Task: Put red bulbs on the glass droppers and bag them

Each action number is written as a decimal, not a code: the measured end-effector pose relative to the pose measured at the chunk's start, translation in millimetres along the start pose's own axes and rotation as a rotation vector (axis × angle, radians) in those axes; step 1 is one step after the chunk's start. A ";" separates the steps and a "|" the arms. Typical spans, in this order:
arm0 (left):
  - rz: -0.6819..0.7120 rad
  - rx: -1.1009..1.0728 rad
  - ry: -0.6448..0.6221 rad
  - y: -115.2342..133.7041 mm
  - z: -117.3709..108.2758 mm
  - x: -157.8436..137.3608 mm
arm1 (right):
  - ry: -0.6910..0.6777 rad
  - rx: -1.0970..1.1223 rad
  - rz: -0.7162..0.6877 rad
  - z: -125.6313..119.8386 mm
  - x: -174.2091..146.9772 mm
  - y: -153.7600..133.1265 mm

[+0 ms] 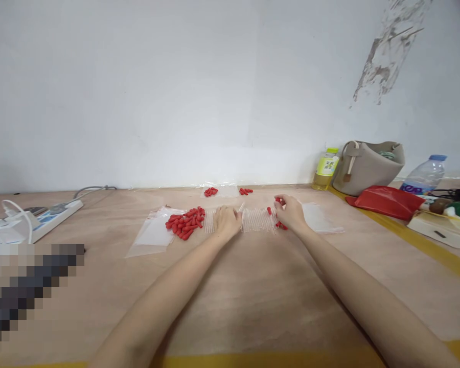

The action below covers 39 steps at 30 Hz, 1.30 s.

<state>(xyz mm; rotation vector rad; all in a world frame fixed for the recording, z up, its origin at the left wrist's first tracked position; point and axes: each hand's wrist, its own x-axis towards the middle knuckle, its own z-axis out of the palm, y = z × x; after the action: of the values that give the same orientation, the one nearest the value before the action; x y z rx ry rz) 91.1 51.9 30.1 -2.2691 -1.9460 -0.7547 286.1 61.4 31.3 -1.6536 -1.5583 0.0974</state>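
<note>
Pinching one red teardrop-shaped piece [277,200] between thumb and fingers, my right hand [291,210] is at the right end of a single row of thin clear sticks [257,220] on the wooden tabletop [233,296]. My left hand [228,221], well apart from it, is over the middle of that row; one pale stick [241,207] pokes up at a tilt beside its fingertips, though I cannot tell whether those fingers are clamped on it. The sticks lie side by side, pointing away from me, too many and too fine to count.

Red pieces lie in four groups: one big pile [186,222] just left of the row, overlapping too much to count; a few loose ones [269,210] close to my right hand, partly hidden by it; and two small clusters [210,192] near the wall. Two clear plastic bags flank the work, a left bag [147,237] and a right bag [322,217].

Farther right I have two bottles, one yellow-capped bottle [327,168] and one blue-capped bottle [425,174], with one grey drawstring bag [368,166] between them and one red pouch [387,202] in front. One white power strip [57,220] is at my left
</note>
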 end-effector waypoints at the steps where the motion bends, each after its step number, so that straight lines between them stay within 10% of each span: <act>1: 0.058 -0.015 0.007 -6.5 -7.1 -7.6 | 0.004 0.105 -0.009 6.0 -4.1 -4.2; 11: 0.372 -0.215 0.036 -84.0 -26.8 -62.5 | -0.289 0.697 0.016 52.8 -64.2 -39.5; 21: 0.361 -0.253 0.019 -82.1 -25.0 -65.9 | -0.376 0.472 -0.389 48.3 -71.6 -39.4; 39: 0.498 -0.253 0.009 -83.9 -22.5 -67.2 | -0.434 0.544 -0.495 39.0 -76.0 -46.7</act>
<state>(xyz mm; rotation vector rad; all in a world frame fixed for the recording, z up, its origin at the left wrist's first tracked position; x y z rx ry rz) -0.9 -0.4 0.9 -2.7177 -1.2421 -0.9748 209.9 10.3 -1.4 -0.8270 -1.9981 0.5904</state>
